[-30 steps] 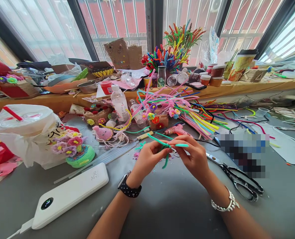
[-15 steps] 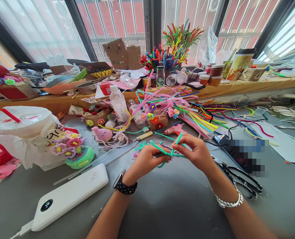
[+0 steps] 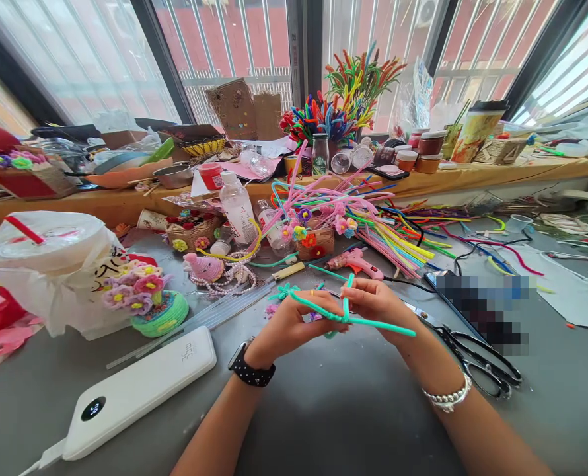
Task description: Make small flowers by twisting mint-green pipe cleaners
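Note:
Teal pipe cleaners (image 3: 380, 325), crossed and twisted together, are held between both hands above the grey table. My left hand (image 3: 294, 322) is closed on the twisted part, with one curved end rising over its fingers. My right hand (image 3: 373, 301) pinches a short upright piece at the twist. A long straight end points right, in front of the right wrist. Just behind the hands lie a pink glue gun (image 3: 357, 262) and a small teal pipe-cleaner shape (image 3: 285, 291). The fingertips of the left hand are partly hidden.
Black-handled scissors (image 3: 482, 360) and a phone (image 3: 452, 297) lie right of my right hand. A white power bank (image 3: 143, 390) and clear glue sticks (image 3: 215, 314) lie left. Behind are bundled pipe cleaners (image 3: 398, 244), a plastic bottle (image 3: 237, 208) and a bagged drink (image 3: 51, 264).
My right hand has shifted its grip on the pipe cleaners, bringing a short piece upright. The long end now points right and toward me. My left hand keeps its hold.

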{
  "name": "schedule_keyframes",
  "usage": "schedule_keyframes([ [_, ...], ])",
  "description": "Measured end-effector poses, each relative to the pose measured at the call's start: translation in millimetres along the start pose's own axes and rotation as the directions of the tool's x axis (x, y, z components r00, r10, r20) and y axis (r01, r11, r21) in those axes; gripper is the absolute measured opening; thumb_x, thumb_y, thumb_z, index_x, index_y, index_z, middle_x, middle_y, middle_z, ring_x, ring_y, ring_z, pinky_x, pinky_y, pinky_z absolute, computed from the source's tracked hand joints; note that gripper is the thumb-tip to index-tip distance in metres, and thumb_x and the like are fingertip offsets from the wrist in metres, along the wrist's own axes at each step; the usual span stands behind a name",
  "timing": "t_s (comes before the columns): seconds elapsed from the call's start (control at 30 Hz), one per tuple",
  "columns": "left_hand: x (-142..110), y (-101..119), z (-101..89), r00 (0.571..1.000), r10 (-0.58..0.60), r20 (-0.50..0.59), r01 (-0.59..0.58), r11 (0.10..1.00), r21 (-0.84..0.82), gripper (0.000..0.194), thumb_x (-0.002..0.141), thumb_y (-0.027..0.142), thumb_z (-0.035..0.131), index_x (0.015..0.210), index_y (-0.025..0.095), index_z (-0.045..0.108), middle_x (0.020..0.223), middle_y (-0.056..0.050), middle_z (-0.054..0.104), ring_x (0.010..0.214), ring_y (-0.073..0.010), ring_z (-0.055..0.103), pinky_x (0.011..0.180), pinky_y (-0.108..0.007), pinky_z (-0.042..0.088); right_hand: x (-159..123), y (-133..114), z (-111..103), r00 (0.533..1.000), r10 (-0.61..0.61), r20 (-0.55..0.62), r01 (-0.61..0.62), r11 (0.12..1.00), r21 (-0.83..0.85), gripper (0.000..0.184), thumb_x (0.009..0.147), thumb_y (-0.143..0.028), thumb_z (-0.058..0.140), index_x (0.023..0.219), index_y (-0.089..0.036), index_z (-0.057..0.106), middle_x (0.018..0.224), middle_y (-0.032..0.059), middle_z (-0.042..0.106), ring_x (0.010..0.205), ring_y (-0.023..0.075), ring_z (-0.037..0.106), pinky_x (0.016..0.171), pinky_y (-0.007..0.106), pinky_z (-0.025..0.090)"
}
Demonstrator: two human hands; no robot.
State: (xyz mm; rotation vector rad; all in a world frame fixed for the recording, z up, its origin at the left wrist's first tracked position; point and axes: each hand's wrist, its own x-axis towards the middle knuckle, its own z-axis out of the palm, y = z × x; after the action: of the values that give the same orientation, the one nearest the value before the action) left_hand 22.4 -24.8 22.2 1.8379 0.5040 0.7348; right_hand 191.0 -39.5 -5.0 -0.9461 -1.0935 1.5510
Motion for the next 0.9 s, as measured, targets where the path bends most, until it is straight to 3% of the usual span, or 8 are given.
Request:
schedule_keyframes([
  [0.2, 4, -3, 2.0, 0.968, -0.214, -0.131, 0.168, 0.941, -0.295, 0.012, 0.068, 0.025, 0.061, 0.067, 0.013, 0.065, 0.062, -0.004, 0.061, 0.061, -0.0152, 0.055, 0.057, -0.025, 0.043, 1, 7, 4, 0.985, -0.139, -0.107, 0.134, 0.99, -0.051, 0.016, 0.07, -0.03, 0.059, 0.077, -0.016, 0.056, 0.071, -0.0001, 0.055, 0.064, 0.0108, 0.053, 0.063, 0.025, 0.043],
  [0.27, 4, -5, 1.9, 0.953, -0.273, -0.129, 0.214, 0.911, -0.352, 0.012, 0.068, 0.023, 0.061, 0.067, 0.012, 0.065, 0.06, -0.004, 0.062, 0.059, -0.0137, 0.055, 0.057, -0.023, 0.042, 0, 6, 6, 0.912, -0.322, -0.256, 0.264, 0.936, -0.234, 0.029, 0.07, -0.027, 0.06, 0.097, -0.019, 0.051, 0.089, 0.003, 0.055, 0.074, 0.013, 0.054, 0.066, 0.027, 0.045],
  [0.33, 5, -6, 1.4, 0.945, -0.3, -0.134, 0.223, 0.886, -0.407, 0.011, 0.068, 0.022, 0.061, 0.066, 0.012, 0.065, 0.059, -0.003, 0.061, 0.058, -0.0119, 0.054, 0.057, -0.022, 0.041, -2, 3, 8, 0.774, -0.547, -0.319, 0.354, 0.792, -0.497, 0.049, 0.068, -0.023, 0.061, 0.114, -0.024, 0.042, 0.11, 0.0069, 0.048, 0.09, 0.0175, 0.051, 0.073, 0.032, 0.044],
  [0.4, 4, -8, 0.8, 0.939, -0.32, -0.123, 0.228, 0.851, -0.474, 0.011, 0.068, 0.02, 0.06, 0.066, 0.011, 0.065, 0.059, -0.002, 0.061, 0.057, -0.0107, 0.054, 0.058, -0.021, 0.04, -6, -1, 9, 0.685, -0.707, -0.175, 0.391, 0.56, -0.73, 0.053, 0.068, -0.019, 0.06, 0.118, -0.025, 0.041, 0.123, 0.0075, 0.04, 0.105, 0.0218, 0.043, 0.084, 0.038, 0.04],
  [0.47, 4, -10, 0.4, 0.937, -0.334, -0.106, 0.231, 0.816, -0.529, 0.01, 0.068, 0.02, 0.06, 0.066, 0.012, 0.065, 0.059, -0.002, 0.061, 0.057, -0.0104, 0.054, 0.058, -0.021, 0.041, -8, -4, 10, 0.664, -0.746, 0.052, 0.458, 0.35, -0.817, 0.043, 0.071, -0.015, 0.055, 0.112, -0.026, 0.049, 0.12, 0.0053, 0.045, 0.111, 0.0228, 0.039, 0.092, 0.042, 0.032],
  [0.53, 4, -10, 0.2, 0.937, -0.336, -0.097, 0.23, 0.802, -0.552, 0.009, 0.068, 0.02, 0.061, 0.066, 0.012, 0.065, 0.06, -0.002, 0.061, 0.057, -0.0105, 0.054, 0.059, -0.022, 0.041, -9, -6, 10, 0.637, -0.751, 0.173, 0.525, 0.258, -0.811, 0.03, 0.074, -0.013, 0.053, 0.101, -0.026, 0.056, 0.105, 0.0037, 0.056, 0.106, 0.0216, 0.044, 0.092, 0.042, 0.033],
  [0.67, 4, -9, 0.3, 0.937, -0.336, -0.099, 0.245, 0.83, -0.501, 0.011, 0.067, 0.022, 0.062, 0.068, 0.011, 0.065, 0.059, -0.002, 0.061, 0.057, -0.0114, 0.054, 0.057, -0.022, 0.04, -8, -4, 11, 0.626, -0.762, 0.168, 0.547, 0.275, -0.791, 0.014, 0.075, -0.013, 0.053, 0.083, -0.023, 0.059, 0.078, 0.0025, 0.061, 0.081, 0.0181, 0.055, 0.078, 0.036, 0.042],
  [0.9, 5, -9, 3.1, 0.946, -0.278, -0.165, 0.198, 0.901, -0.385, 0.013, 0.066, 0.024, 0.063, 0.068, 0.012, 0.064, 0.062, -0.003, 0.062, 0.061, -0.0126, 0.055, 0.058, -0.022, 0.041, -7, 0, 12, 0.689, -0.711, 0.141, 0.51, 0.338, -0.791, 0.004, 0.078, -0.018, 0.049, 0.079, -0.02, 0.053, 0.076, 0.0032, 0.058, 0.075, 0.0173, 0.054, 0.068, 0.031, 0.043],
])
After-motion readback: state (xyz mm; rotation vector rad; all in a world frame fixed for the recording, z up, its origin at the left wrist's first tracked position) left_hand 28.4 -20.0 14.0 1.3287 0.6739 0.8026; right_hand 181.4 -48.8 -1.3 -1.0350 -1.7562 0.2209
